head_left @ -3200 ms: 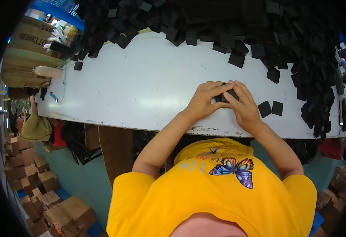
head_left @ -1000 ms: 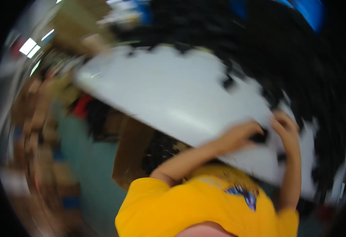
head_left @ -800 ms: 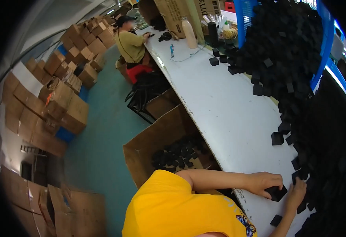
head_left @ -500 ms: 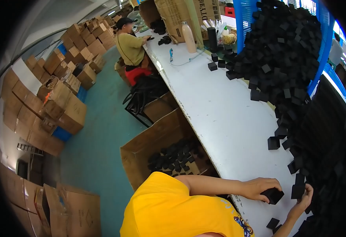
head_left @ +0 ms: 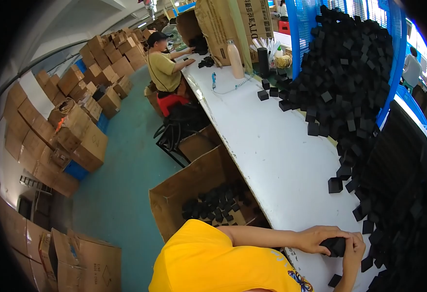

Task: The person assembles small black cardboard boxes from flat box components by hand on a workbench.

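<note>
Near the right end of the white table (head_left: 291, 165), both hands meet around a black block (head_left: 334, 246). My left hand (head_left: 318, 238) is curled over its left and top side, thumb in front. At the block's right side my right hand (head_left: 353, 250) has its fingers bent against it. Whether it is one block or several pressed together I cannot tell. Loose black blocks (head_left: 335, 185) lie along the table's right side, joining a large heap (head_left: 350, 73) by a blue mesh crate (head_left: 303, 29).
Below the table's left edge stands an open cardboard box (head_left: 162, 194) with black blocks inside. A co-worker (head_left: 162, 68) sits at the far end. A bottle (head_left: 234, 58) and a blue tool with a coiled cord (head_left: 214, 80) are on the table. Stacked cartons (head_left: 89, 141) line the left.
My right hand has moved left from the heap's edge to meet my left hand at the block. The co-worker's arms reach farther apart over the table.
</note>
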A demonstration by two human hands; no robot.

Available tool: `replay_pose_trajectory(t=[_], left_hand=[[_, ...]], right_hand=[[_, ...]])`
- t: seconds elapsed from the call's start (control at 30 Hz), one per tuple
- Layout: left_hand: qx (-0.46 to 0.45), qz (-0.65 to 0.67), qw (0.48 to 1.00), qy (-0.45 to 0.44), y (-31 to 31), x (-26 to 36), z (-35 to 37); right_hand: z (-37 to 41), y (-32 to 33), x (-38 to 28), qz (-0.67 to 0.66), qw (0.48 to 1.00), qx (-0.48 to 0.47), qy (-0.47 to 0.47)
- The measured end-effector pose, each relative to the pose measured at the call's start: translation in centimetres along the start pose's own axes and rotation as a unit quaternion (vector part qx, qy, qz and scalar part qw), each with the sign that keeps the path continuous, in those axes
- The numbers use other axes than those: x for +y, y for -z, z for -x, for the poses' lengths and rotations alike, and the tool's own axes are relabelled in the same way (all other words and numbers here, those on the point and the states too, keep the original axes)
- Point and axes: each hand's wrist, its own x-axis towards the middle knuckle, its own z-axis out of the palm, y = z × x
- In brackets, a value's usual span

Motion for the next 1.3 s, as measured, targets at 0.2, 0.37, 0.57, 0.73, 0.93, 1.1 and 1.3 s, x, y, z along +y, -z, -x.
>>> replay_pose_trajectory(t=[0.2, 0.37, 0.57, 0.73, 0.93, 1.1, 1.3], left_hand=[[0.009, -0.053, 0.998, -0.034, -0.3, -0.3, 0.5], [0.024, -0.018, 1.000, -0.006, 0.0, -0.2, 0.4], [0.015, -0.039, 0.999, -0.012, 0.3, -0.5, 0.4], [0.043, -0.003, 0.999, -0.012, -0.1, -0.6, 0.7], [0.077, -0.011, 0.996, -0.040, -1.1, -2.5, 1.1], [0.072, -0.011, 0.996, -0.049, -1.0, -2.6, 1.2], [0.065, -0.099, 0.991, -0.060, -1.0, -1.7, 1.5]], right_hand=[[3.1, -2.1, -1.3, 0.141, 0.984, 0.085, 0.062], [4.3, -2.7, -2.1, 0.274, 0.951, 0.067, 0.125], [4.5, -2.9, -1.4, 0.315, 0.922, 0.078, 0.212], [4.6, -2.8, -3.6, 0.353, 0.920, 0.045, 0.166], [4.7, -2.8, -2.8, 0.390, 0.911, 0.015, 0.132], [5.1, -4.0, -1.9, 0.426, 0.900, 0.012, 0.090], [5.2, -2.4, -1.3, 0.282, 0.954, -0.022, 0.094]])
